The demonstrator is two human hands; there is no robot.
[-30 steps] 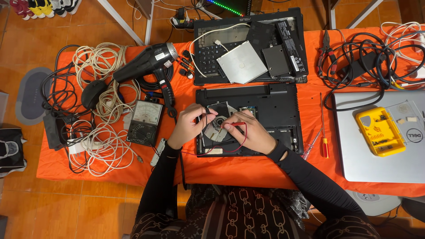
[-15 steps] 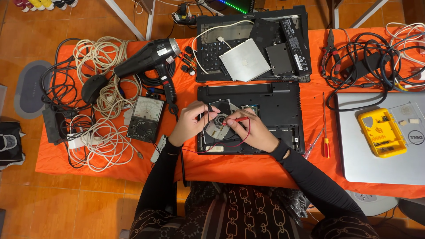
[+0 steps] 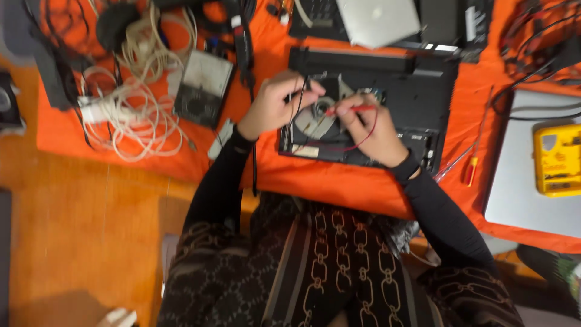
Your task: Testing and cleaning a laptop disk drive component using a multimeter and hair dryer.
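Observation:
An opened black laptop base (image 3: pixel 417 103) lies on the orange table cover (image 3: pixel 339 181) with a round silver disc part (image 3: pixel 315 118) exposed at its left. My left hand (image 3: pixel 275 103) pinches a black test probe (image 3: pixel 301 97) over that part. My right hand (image 3: pixel 369 127) grips a red test probe (image 3: pixel 354 109), tip pointing left at the disc. The red lead (image 3: pixel 357 142) loops under my right hand. The black lead runs down past my left wrist. An analogue multimeter (image 3: pixel 203 88) lies just left of my left hand.
White coiled cables (image 3: pixel 130 115) and black cables fill the left of the table. A red-handled screwdriver (image 3: pixel 475 151), a silver closed laptop (image 3: pixel 532 181) and a yellow box (image 3: pixel 557 158) lie to the right. A second dismantled laptop (image 3: pixel 387 24) sits at the back.
The camera has dropped closer and tilted toward my lap, with blur. Both hands stay over the disc part, holding the probes there.

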